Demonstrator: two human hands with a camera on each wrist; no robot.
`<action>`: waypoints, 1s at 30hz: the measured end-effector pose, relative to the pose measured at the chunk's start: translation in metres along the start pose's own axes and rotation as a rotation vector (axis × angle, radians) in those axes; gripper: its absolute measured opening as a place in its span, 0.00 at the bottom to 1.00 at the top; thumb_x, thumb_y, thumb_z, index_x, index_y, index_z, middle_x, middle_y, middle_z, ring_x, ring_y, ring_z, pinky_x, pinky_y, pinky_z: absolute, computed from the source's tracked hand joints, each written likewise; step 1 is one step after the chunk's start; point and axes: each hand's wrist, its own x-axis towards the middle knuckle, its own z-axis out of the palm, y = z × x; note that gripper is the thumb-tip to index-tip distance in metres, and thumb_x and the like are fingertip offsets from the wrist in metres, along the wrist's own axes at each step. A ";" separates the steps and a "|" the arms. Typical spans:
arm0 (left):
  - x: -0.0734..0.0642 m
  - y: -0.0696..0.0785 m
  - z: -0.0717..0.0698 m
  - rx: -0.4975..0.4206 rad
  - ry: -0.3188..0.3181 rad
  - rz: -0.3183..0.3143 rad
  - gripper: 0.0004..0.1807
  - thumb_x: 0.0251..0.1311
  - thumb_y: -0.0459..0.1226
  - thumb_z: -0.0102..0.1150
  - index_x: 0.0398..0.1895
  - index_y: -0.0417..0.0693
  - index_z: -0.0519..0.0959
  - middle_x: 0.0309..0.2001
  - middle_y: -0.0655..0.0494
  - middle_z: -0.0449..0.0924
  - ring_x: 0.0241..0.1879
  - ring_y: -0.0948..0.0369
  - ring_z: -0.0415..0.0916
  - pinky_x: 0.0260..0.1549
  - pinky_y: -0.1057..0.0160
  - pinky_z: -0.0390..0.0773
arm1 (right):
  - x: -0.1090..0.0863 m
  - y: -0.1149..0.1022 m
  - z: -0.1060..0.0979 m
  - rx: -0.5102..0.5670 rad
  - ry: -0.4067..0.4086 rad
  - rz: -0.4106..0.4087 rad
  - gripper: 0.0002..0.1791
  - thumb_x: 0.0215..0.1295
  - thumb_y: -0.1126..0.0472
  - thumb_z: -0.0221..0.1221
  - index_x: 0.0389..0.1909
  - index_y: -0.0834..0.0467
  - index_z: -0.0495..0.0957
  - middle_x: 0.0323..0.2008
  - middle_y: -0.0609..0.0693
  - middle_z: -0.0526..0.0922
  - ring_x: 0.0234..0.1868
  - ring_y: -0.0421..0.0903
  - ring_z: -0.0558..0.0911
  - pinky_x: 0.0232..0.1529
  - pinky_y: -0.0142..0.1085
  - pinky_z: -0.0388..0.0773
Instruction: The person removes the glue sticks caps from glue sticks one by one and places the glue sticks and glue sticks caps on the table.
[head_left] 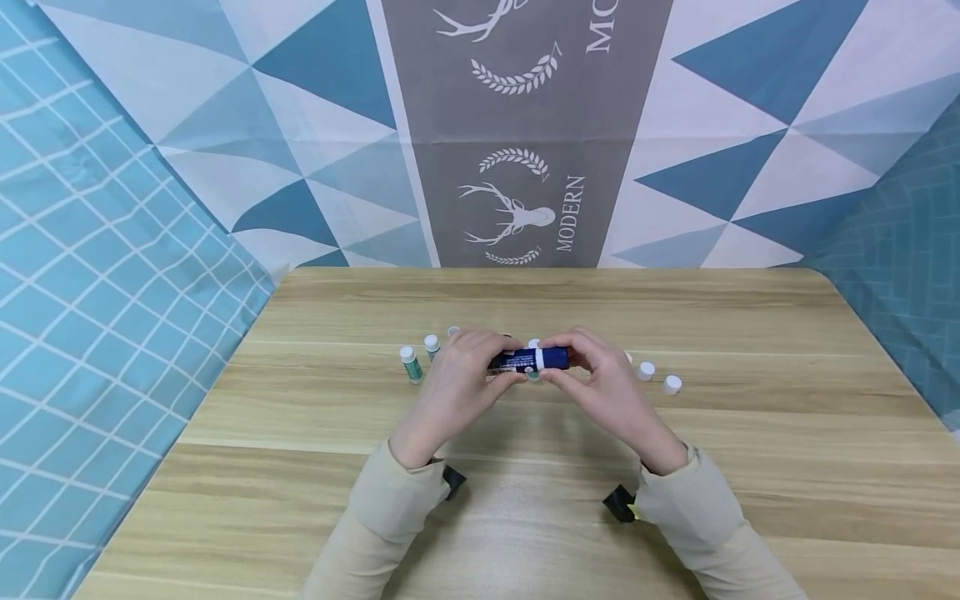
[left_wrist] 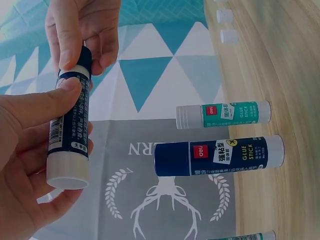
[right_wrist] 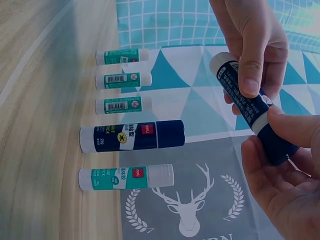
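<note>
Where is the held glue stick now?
Just below centre in the head view, the blue glue stick is held off the table, its body in the left hand, its cap in the right hand.

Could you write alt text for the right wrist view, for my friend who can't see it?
A person's left hand and right hand hold a navy glue stick, the left around its body, the right at its cap, a white band showing between. Beyond, four green glue sticks and another navy one stand in a row on a wooden table.

Between the sleeves [head_left: 378, 521] there is room to pass; upright glue sticks [right_wrist: 132, 137] block beyond
</note>
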 end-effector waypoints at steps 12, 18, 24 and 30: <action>-0.001 -0.007 0.000 0.050 0.044 -0.009 0.16 0.44 0.39 0.70 0.38 0.47 0.79 0.35 0.58 0.81 0.35 0.62 0.76 0.42 0.60 0.72 | 0.000 0.002 -0.006 -0.056 0.057 -0.057 0.16 0.51 0.68 0.63 0.43 0.60 0.76 0.41 0.50 0.78 0.41 0.42 0.78 0.43 0.40 0.78; -0.001 -0.011 -0.002 0.055 0.060 -0.054 0.16 0.45 0.38 0.68 0.39 0.47 0.79 0.36 0.57 0.81 0.38 0.59 0.76 0.45 0.58 0.72 | 0.000 0.001 -0.010 -0.074 0.066 -0.037 0.16 0.52 0.70 0.63 0.44 0.60 0.76 0.41 0.50 0.78 0.39 0.42 0.78 0.44 0.40 0.77; -0.001 -0.016 -0.005 0.039 0.091 -0.101 0.16 0.48 0.38 0.67 0.41 0.45 0.78 0.38 0.55 0.82 0.38 0.58 0.77 0.44 0.58 0.72 | 0.000 0.004 -0.015 -0.085 0.101 -0.041 0.17 0.51 0.69 0.63 0.44 0.61 0.76 0.41 0.52 0.77 0.41 0.43 0.78 0.44 0.40 0.77; 0.000 -0.021 -0.005 -0.038 0.145 -0.172 0.16 0.48 0.37 0.66 0.42 0.43 0.78 0.37 0.52 0.82 0.34 0.59 0.78 0.37 0.60 0.75 | 0.002 0.010 -0.021 -0.112 0.134 -0.043 0.17 0.51 0.68 0.64 0.44 0.61 0.76 0.40 0.52 0.77 0.40 0.44 0.79 0.43 0.39 0.77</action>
